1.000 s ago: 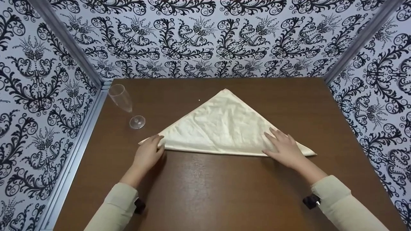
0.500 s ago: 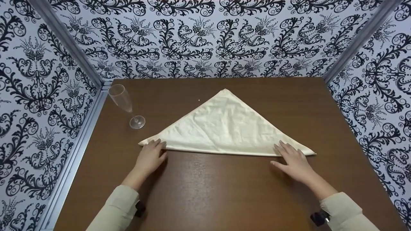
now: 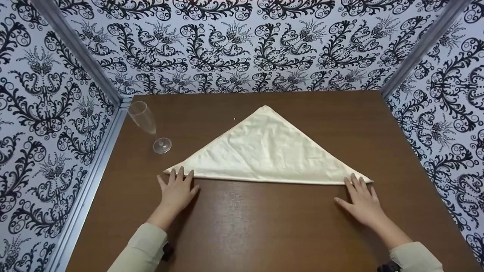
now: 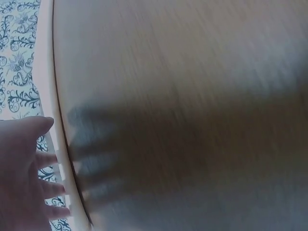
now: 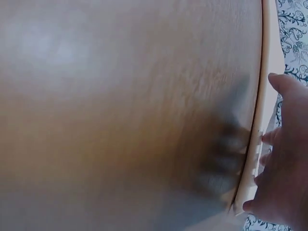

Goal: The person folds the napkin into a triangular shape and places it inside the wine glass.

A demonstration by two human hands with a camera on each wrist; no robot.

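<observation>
A cream satin napkin (image 3: 261, 151) lies folded into a triangle, its point away from me and its long folded edge towards me. My left hand (image 3: 177, 192) is spread at the napkin's left corner, fingertips on the folded edge. At the right corner my right hand (image 3: 363, 204) has its fingers spread, the tips at the edge and the thumb over bare wood. In the left wrist view, the fingers of my left hand (image 4: 24, 168) reach the napkin's edge (image 4: 57, 110). The right wrist view shows my right hand (image 5: 288, 154) along the edge (image 5: 262, 96).
An upright clear champagne flute (image 3: 143, 119) stands on the brown wooden table (image 3: 242, 226), beyond the napkin's left corner. Patterned walls (image 3: 242, 49) with metal frame posts enclose the back and sides. A tiny white speck lies left of the napkin's tip.
My right hand has slid right and towards me along the folded edge to the right corner. My left hand has drawn back slightly and spread its fingers. The napkin has barely moved.
</observation>
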